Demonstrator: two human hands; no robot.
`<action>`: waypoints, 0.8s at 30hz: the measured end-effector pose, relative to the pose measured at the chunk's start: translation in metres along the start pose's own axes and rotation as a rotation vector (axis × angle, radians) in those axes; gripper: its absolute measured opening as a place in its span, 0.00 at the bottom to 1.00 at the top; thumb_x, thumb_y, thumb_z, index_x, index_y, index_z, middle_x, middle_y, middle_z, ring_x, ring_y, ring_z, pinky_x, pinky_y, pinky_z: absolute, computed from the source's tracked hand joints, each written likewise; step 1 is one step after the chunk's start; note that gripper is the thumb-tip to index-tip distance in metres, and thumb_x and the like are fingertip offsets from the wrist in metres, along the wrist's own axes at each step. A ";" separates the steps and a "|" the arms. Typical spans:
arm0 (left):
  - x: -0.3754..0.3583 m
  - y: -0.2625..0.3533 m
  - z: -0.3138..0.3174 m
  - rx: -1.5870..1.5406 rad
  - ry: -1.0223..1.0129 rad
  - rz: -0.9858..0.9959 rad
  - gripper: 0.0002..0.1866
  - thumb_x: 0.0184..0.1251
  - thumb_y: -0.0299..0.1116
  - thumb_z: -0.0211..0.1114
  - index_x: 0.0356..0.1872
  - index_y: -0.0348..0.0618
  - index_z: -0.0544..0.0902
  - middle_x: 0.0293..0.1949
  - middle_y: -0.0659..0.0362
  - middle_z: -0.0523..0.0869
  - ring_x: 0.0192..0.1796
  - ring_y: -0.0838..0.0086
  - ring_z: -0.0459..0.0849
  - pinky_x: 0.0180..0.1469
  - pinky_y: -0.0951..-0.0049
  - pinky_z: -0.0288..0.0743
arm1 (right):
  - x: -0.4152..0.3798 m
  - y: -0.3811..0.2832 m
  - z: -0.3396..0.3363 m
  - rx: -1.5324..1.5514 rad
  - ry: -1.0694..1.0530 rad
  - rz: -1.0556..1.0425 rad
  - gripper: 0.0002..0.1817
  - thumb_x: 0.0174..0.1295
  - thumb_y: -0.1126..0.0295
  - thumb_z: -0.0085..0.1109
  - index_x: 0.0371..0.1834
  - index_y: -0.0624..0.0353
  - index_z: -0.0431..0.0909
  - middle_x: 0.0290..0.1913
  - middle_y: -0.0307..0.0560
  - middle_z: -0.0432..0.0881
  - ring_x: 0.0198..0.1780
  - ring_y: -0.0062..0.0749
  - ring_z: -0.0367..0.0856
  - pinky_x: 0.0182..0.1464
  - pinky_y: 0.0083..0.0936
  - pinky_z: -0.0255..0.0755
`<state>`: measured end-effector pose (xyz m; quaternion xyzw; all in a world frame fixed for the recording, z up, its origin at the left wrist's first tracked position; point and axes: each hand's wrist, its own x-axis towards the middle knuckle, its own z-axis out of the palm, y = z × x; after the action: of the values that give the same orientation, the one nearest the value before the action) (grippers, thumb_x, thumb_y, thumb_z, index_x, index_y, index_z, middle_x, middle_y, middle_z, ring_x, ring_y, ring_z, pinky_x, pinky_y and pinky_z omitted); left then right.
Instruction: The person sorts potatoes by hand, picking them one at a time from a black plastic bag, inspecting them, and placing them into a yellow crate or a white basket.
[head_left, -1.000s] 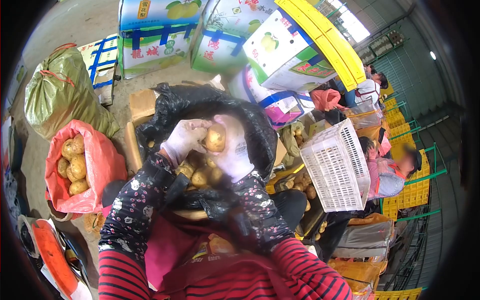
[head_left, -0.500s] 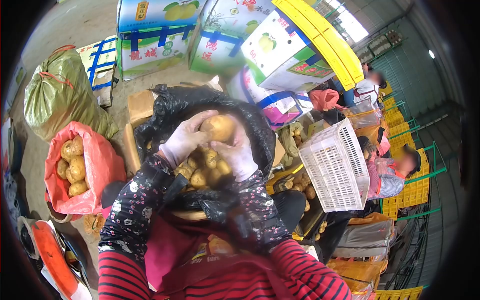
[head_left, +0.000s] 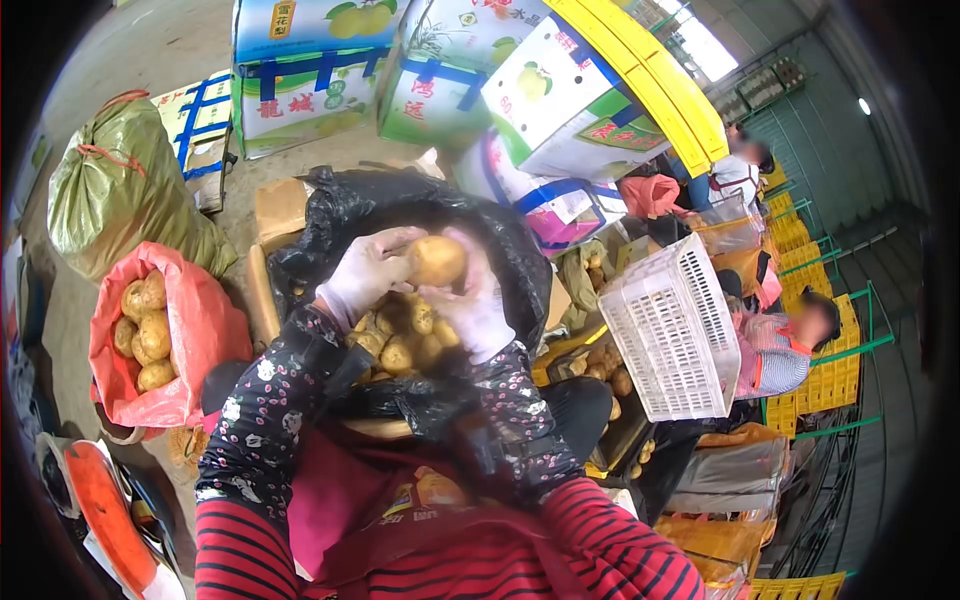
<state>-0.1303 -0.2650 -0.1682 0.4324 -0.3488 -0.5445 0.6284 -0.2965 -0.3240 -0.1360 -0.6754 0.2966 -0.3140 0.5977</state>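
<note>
Both my hands wear thin whitish gloves and hold one large potato (head_left: 438,262) between them. My left hand (head_left: 367,278) grips its left side with bent fingers. On its right side, my right hand (head_left: 482,312) closes round it, the thumb beneath. Below the hands, several potatoes (head_left: 398,353) lie in a container lined with a black plastic bag (head_left: 350,205), whose edges fold outward over the rim. My forearms hide part of the near side of that bag.
At left stand a pink sack of potatoes (head_left: 105,345) and a tied green sack (head_left: 120,190). Printed cartons (head_left: 310,105) are stacked ahead. To the right are a white plastic crate (head_left: 672,330), loose potatoes (head_left: 605,365), yellow crates (head_left: 815,385) and two people.
My left hand's fingers have shifted slightly on the potato, and the potato has turned a little. It stays in about the same place above the black bag.
</note>
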 end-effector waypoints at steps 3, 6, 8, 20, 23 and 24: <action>0.002 -0.003 -0.006 -0.008 0.027 -0.042 0.20 0.69 0.23 0.55 0.61 0.35 0.74 0.53 0.56 0.82 0.49 0.73 0.85 0.42 0.77 0.83 | 0.002 0.015 0.001 -0.014 -0.014 -0.083 0.43 0.49 0.82 0.69 0.71 0.61 0.59 0.66 0.48 0.67 0.63 0.29 0.71 0.57 0.21 0.75; 0.001 -0.002 -0.008 -0.146 0.033 -0.076 0.19 0.70 0.25 0.55 0.61 0.36 0.73 0.53 0.56 0.81 0.49 0.72 0.85 0.42 0.76 0.85 | 0.002 0.007 0.000 -0.104 0.011 -0.077 0.42 0.51 0.81 0.68 0.71 0.62 0.59 0.63 0.49 0.70 0.58 0.26 0.75 0.53 0.19 0.75; 0.002 -0.001 -0.008 -0.255 -0.002 -0.092 0.19 0.71 0.26 0.55 0.61 0.36 0.72 0.54 0.56 0.80 0.49 0.71 0.84 0.42 0.74 0.86 | 0.002 -0.006 0.001 -0.114 0.024 -0.007 0.42 0.52 0.80 0.67 0.72 0.62 0.58 0.61 0.49 0.73 0.54 0.25 0.77 0.50 0.19 0.75; -0.002 0.002 -0.004 -0.299 -0.045 -0.097 0.19 0.72 0.30 0.54 0.62 0.37 0.72 0.55 0.56 0.80 0.52 0.71 0.83 0.41 0.73 0.87 | -0.002 -0.009 0.000 0.147 0.166 0.150 0.21 0.72 0.61 0.51 0.61 0.64 0.73 0.43 0.41 0.83 0.35 0.19 0.79 0.35 0.16 0.73; -0.005 0.009 0.004 -0.062 0.014 -0.076 0.19 0.72 0.29 0.53 0.62 0.37 0.72 0.56 0.57 0.79 0.51 0.73 0.83 0.41 0.76 0.85 | 0.000 -0.008 0.005 -0.100 0.182 0.153 0.22 0.73 0.57 0.49 0.61 0.63 0.74 0.44 0.41 0.83 0.34 0.20 0.80 0.35 0.18 0.74; -0.006 0.010 0.004 -0.056 0.011 -0.080 0.20 0.71 0.29 0.53 0.62 0.37 0.73 0.56 0.58 0.79 0.51 0.74 0.83 0.41 0.77 0.84 | 0.001 -0.013 0.003 -0.141 0.190 0.215 0.22 0.73 0.58 0.50 0.61 0.63 0.74 0.43 0.40 0.83 0.34 0.19 0.79 0.36 0.17 0.73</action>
<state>-0.1313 -0.2599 -0.1573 0.4312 -0.3126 -0.5763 0.6199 -0.2935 -0.3211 -0.1231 -0.6472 0.4439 -0.2890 0.5483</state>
